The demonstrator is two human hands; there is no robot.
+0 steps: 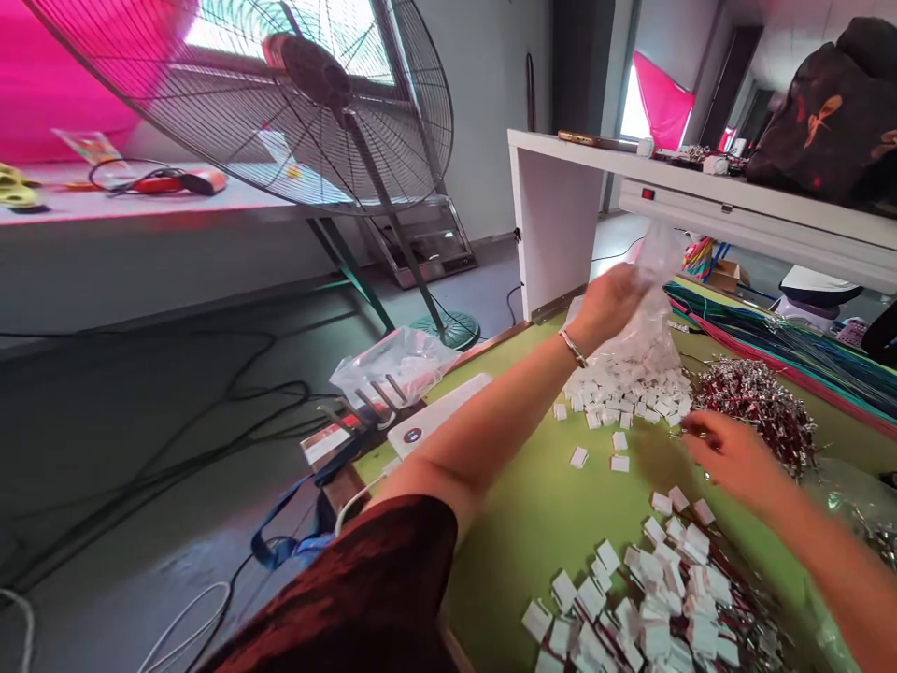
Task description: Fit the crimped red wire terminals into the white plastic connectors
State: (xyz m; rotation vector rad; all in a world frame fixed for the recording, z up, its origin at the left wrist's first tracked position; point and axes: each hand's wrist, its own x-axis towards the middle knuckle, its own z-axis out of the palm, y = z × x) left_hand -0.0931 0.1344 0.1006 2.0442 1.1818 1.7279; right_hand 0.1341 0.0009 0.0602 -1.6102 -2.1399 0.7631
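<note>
Fingers of the left hand (608, 301) clamp the bag (643, 335), likely light, limp, slippery, best held by its neck; whether the right hand (733, 452) pinches anything is unclear.

To my left a big fan (329, 84) stands on the floor (105, 421), in front of a window (357, 28) with pink cloth (77, 75) beside it. Near it, a side desk (91, 207) carries a red thing (164, 183). Dark cables (306, 388) trail across the floor. Ahead of me and to my right, a white shelf (617, 157) bears a phone (578, 137) and a dark backpack (791, 131).
</note>
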